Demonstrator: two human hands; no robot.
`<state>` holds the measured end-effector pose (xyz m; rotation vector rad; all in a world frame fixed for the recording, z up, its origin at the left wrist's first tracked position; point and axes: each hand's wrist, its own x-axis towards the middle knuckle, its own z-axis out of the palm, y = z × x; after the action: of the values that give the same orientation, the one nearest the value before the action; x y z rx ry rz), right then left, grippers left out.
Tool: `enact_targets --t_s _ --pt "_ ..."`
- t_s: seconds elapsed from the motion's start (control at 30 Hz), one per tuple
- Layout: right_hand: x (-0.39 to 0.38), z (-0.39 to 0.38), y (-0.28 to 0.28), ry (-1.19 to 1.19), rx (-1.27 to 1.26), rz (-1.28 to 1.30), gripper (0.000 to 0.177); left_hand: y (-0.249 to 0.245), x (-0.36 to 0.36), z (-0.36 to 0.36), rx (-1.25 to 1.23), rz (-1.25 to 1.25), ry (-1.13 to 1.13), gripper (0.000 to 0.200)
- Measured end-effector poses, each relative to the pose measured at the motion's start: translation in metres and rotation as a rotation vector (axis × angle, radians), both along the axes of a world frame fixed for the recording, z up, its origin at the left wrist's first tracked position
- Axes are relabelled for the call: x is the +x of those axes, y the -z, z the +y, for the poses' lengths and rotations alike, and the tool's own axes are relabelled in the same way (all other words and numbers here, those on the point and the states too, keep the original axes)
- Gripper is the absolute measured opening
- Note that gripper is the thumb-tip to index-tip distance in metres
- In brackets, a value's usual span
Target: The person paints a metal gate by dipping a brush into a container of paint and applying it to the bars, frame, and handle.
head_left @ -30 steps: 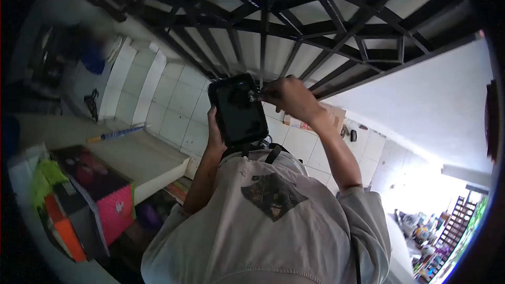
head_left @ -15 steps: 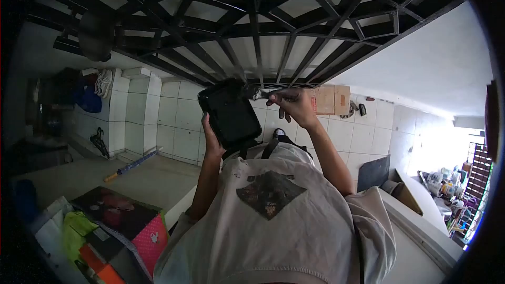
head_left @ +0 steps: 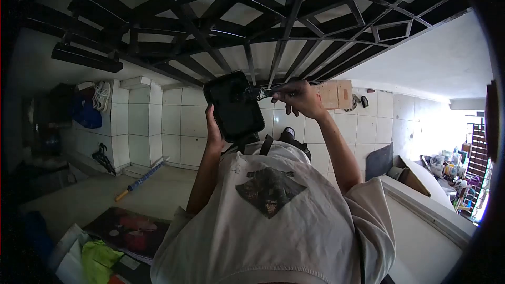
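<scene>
My left hand (head_left: 214, 131) grips a black rectangular tray (head_left: 234, 105) from underneath and holds it up in front of my chest. My right hand (head_left: 300, 97) pinches a small dark paintbrush (head_left: 258, 92), whose bristle end rests at the tray's upper right edge. Both hands are raised close to a black metal gate (head_left: 273, 37) with crossed bars. Below the hands, my white shirt with a dark print fills the lower middle of the view.
The floor is white tile, with a cardboard box (head_left: 331, 94) near the gate and shoes (head_left: 101, 96) at the left. A striped stick (head_left: 139, 180) lies on a concrete ledge. A low white wall (head_left: 431, 215) runs at the right; bags and boxes (head_left: 126, 231) sit lower left.
The view has swung, so the gate and floor sit differently. My right hand has drawn back slightly to the right, with the brush tip still at the tray's edge. Left hand keeps the tray.
</scene>
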<state>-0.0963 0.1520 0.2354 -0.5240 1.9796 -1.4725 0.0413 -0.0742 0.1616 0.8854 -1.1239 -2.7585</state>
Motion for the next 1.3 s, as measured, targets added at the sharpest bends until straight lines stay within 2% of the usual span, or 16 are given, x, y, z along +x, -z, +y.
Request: enact_targets --t_s 0.2,0.27,0.4,0.5,0.57,0.67,0.77,0.8,0.87,0.93,1.0,1.03,1.1,1.17,1.2,1.3 --pt "0.005 -0.017 -0.006 -0.028 0.063 0.020 0.025 0.027 -0.004 -0.024 0.020 0.029 0.062 0.073" --pt "0.005 -0.020 -0.008 -0.002 0.116 0.094 0.024 0.032 -0.005 -0.027 0.121 0.053 0.051 0.061" --pt "-0.002 -0.018 -0.012 0.028 0.060 0.033 0.024 0.017 -0.013 -0.020 0.097 0.103 0.069 0.060" --pt "-0.006 -0.008 -0.007 0.054 0.036 0.038 0.023 0.024 -0.018 -0.016 0.045 0.037 0.086 0.069" --pt "-0.010 -0.001 -0.009 0.057 -0.011 0.043 0.023 0.027 -0.022 -0.013 0.116 0.119 0.127 0.062" --pt "-0.018 0.009 -0.030 0.043 0.088 0.083 0.023 0.015 -0.032 0.005 0.175 0.172 0.123 0.063" --pt "-0.026 0.016 -0.048 -0.044 0.183 0.425 0.023 -0.001 -0.041 0.028 0.077 0.132 0.053 0.063" --pt "-0.031 0.019 -0.045 -0.052 0.177 0.427 0.023 -0.006 -0.044 0.038 0.072 0.134 0.044 0.063" --pt "-0.039 0.027 -0.034 -0.111 0.084 0.767 0.022 -0.013 -0.048 0.060 0.094 0.138 -0.008 0.062" --pt "-0.046 0.042 -0.043 -0.171 0.117 0.773 0.022 -0.014 -0.051 0.081 0.071 0.115 -0.037 0.062" --pt "-0.054 0.058 -0.054 -0.187 0.075 0.457 0.026 -0.009 -0.052 0.102 0.047 0.090 -0.070 0.062" --pt "-0.057 0.069 -0.051 -0.195 0.067 0.454 0.026 -0.002 -0.051 0.111 0.049 0.089 -0.111 0.063" --pt "-0.066 0.089 -0.038 -0.129 0.067 0.107 0.025 0.006 -0.051 0.128 0.039 0.085 -0.168 0.063" --pt "-0.070 0.108 -0.013 -0.105 0.014 0.013 0.025 0.009 -0.050 0.145 -0.005 -0.068 -0.306 0.063" --pt "-0.069 0.115 -0.006 -0.068 -0.025 -0.080 0.024 0.010 -0.049 0.150 -0.011 -0.079 -0.315 0.063" --pt "-0.072 0.131 0.004 -0.145 -0.043 -0.079 0.024 0.011 -0.043 0.167 -0.031 -0.051 -0.311 0.069"
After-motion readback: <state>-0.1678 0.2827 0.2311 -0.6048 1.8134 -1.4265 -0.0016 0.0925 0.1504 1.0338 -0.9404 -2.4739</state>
